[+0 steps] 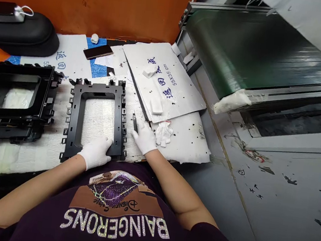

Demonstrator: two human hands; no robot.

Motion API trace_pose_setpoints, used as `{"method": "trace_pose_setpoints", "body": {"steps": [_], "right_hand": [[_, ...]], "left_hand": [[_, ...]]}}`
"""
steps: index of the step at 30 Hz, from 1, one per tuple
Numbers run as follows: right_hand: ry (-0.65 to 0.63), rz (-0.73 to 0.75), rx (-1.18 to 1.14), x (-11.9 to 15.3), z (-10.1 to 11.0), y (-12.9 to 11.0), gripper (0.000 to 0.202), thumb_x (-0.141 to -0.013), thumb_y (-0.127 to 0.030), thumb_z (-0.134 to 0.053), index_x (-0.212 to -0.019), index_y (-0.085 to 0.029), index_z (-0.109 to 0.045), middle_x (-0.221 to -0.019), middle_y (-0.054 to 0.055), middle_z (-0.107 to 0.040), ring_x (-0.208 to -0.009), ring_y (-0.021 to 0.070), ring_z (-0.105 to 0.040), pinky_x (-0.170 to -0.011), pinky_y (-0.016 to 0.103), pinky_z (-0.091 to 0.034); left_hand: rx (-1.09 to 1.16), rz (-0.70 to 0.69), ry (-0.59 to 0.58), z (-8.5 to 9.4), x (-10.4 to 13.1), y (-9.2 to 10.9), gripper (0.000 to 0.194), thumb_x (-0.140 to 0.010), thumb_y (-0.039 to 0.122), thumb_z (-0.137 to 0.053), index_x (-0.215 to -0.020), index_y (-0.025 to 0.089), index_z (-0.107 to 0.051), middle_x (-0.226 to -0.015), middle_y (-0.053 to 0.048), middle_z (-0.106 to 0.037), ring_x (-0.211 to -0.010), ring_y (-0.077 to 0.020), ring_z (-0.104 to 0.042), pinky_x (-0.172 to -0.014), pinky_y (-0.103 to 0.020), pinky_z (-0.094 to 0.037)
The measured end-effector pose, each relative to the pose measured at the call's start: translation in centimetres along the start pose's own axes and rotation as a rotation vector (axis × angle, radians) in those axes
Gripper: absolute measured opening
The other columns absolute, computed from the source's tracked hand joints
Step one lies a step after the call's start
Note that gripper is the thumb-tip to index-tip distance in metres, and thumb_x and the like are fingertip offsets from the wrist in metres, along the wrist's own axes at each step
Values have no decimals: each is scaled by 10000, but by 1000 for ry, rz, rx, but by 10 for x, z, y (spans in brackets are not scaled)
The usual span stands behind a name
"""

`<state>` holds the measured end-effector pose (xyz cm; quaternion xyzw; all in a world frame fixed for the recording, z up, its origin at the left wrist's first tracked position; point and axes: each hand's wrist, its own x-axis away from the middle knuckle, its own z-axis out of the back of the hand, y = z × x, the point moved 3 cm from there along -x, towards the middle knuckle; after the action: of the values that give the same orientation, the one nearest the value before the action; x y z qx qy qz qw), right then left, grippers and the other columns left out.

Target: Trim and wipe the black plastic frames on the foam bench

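A black plastic frame [73,122] with clips along its sides and a large rectangular opening lies flat on the table in front of me. My left hand [95,152], in a white glove, grips the near edge of this frame, with its fingers curled at the opening. To the right of the frame, my gloved right hand [144,137] holds a slim utility knife [135,122], its tip pointing away from me. Beside that hand lies a crumpled white glove [164,133]. The undersides of both hands are hidden.
More black frames [45,96] are stacked at the left. A white foam board [185,96] with blue writing bears small white blocks [156,106]. Behind are a phone [98,52] and a black padded case [39,35]. A green conveyor belt [244,48] stands at the right.
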<state>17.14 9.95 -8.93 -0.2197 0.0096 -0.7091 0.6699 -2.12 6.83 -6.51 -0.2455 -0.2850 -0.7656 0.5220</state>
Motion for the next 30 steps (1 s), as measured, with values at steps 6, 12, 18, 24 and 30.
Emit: {"method": "trace_pose_setpoints", "body": {"steps": [6,12,18,24,30], "right_hand": [[8,-63,-142,-19,-9,6,514,-884,-138,-493,-1390,-158,-584,-1189,160,-708,-1058,290,-681,-935,396,-550],[122,149,-419,-46,17,26,527,-884,-178,-459,-1389,-199,-609,-1334,96,-688,-1233,275,-635,-1098,448,-499],[42,350,-296,-92,31,-6,351,-961,-249,-480,-1240,-220,-691,-1257,79,-723,-1205,251,-645,-1052,407,-505],[11,310,-107,-105,42,-13,182,-960,-282,-547,-1057,-225,-691,-1078,49,-750,-1001,226,-686,-873,332,-511],[20,314,-46,-111,46,-15,148,-948,-285,-581,-1015,-225,-697,-1088,46,-749,-997,213,-676,-834,301,-486]], "left_hand": [[48,18,-16,-6,12,-12,387,-797,283,-623,-1170,181,-628,-1191,-149,-643,-1093,-345,-655,-848,-440,-536],[147,-54,170,41,1,-8,290,-901,436,-581,-1007,184,-677,-1037,-114,-681,-969,-285,-663,-796,-387,-522],[42,-57,522,81,-62,23,397,-1024,354,-370,-1031,129,-698,-1002,-171,-678,-1012,-323,-647,-799,-418,-500],[120,9,519,68,-86,19,441,-1024,320,-306,-1091,112,-688,-1022,-189,-665,-1033,-330,-625,-840,-441,-497],[184,98,521,69,-84,19,409,-1011,345,-344,-1283,157,-585,-1080,-152,-638,-1040,-316,-610,-830,-421,-499]]}}
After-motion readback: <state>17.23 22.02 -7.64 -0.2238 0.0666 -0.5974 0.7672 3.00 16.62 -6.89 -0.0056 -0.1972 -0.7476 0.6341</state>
